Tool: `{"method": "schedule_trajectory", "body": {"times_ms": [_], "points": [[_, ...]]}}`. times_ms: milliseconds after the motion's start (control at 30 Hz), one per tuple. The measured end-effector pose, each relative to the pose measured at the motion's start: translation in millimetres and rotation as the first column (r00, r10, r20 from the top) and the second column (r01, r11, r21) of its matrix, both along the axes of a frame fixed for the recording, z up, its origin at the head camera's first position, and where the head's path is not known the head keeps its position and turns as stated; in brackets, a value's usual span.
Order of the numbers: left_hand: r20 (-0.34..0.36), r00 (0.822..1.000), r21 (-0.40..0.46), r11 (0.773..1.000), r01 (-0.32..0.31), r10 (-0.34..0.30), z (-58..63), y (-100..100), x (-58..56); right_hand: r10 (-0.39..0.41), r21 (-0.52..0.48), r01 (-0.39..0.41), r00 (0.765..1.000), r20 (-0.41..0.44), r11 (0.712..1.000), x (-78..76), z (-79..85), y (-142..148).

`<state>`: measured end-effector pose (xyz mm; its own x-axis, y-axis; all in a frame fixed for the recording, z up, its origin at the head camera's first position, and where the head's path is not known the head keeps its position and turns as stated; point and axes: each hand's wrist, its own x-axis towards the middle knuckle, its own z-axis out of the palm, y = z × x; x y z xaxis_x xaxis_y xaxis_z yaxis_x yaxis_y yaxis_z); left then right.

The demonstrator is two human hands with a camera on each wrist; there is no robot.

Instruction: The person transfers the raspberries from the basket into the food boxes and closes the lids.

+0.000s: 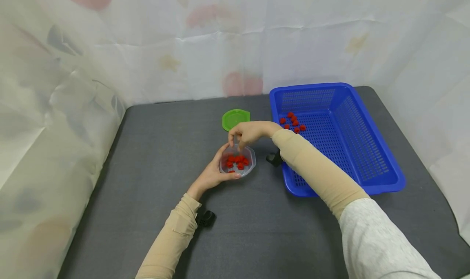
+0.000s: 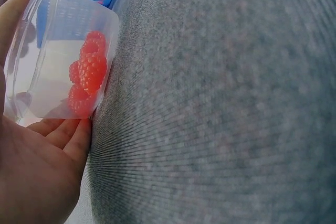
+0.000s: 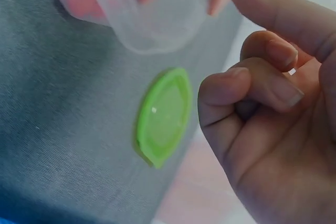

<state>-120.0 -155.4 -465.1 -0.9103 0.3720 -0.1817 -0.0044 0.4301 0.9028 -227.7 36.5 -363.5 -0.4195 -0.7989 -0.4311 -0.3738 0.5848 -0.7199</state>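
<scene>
My left hand (image 1: 213, 172) grips a clear plastic container (image 1: 251, 163) by its side, fingers and thumb around its wall. Several red raspberries (image 2: 92, 72) lie together on the container's bottom, which rests on the grey table in the left wrist view. Over the container's far rim hovers my right hand (image 1: 250, 133), fingers pointing down toward the opening. Seen from the right wrist, that hand has nothing in its grasp: one finger extends while others curl loosely toward the palm. Just beyond it lies a green lid (image 3: 165, 116), flat on the table.
To the right stands a blue perforated basket (image 1: 378, 164), with several raspberries (image 1: 295, 123) in its far left part. My right forearm crosses over the basket's near left corner. A patterned white curtain (image 1: 205, 58) hangs behind the grey table (image 1: 154, 148) and along its sides.
</scene>
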Motion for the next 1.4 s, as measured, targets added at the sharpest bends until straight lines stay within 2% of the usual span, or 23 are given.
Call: {"method": "schedule_trajectory", "body": {"times_ms": [167,300,600,733,967,1033,1233,1400], "points": [[-0.006,1.000,-0.008,1.000,0.006,-0.006,-1.3,1,0.2,-0.038,-0.079,0.038,0.999,0.001,0.996,-5.6,16.0,18],[-0.012,1.000,-0.009,1.000,0.005,-0.005,-2.1,3,0.2,-0.114,-0.114,0.114,0.993,0.006,0.987,-10.8,27.2,42],[-0.025,1.000,0.003,1.000,0.012,-0.012,-3.8,2,0.6,-0.296,-0.097,0.298,0.955,0.034,0.950,-15.9,33.6,98],[-0.012,1.000,0.012,1.000,0.020,-0.020,0.0,2,1.8,-0.366,-0.133,0.369,0.930,0.047,0.920,-18.2,30.5,118],[-0.010,0.999,0.012,0.999,0.043,-0.043,28.9,7,10.3,-0.446,-0.133,0.450,0.893,0.058,0.883,-22.6,18.2,145],[-0.006,0.999,0.009,0.999,0.043,-0.043,31.9,7,11.3,-0.467,-0.121,0.471,0.882,0.059,0.874,-23.3,12.9,151],[0.008,0.999,0.015,0.999,0.035,-0.035,33.9,8,12.3,-0.539,-0.063,0.541,0.841,0.046,0.839,-23.3,-3.5,165],[0.011,0.999,0.024,0.999,0.030,-0.030,29.7,7,11.1,-0.570,-0.055,0.571,0.821,0.030,0.819,-22.0,-14.8,173]]}}
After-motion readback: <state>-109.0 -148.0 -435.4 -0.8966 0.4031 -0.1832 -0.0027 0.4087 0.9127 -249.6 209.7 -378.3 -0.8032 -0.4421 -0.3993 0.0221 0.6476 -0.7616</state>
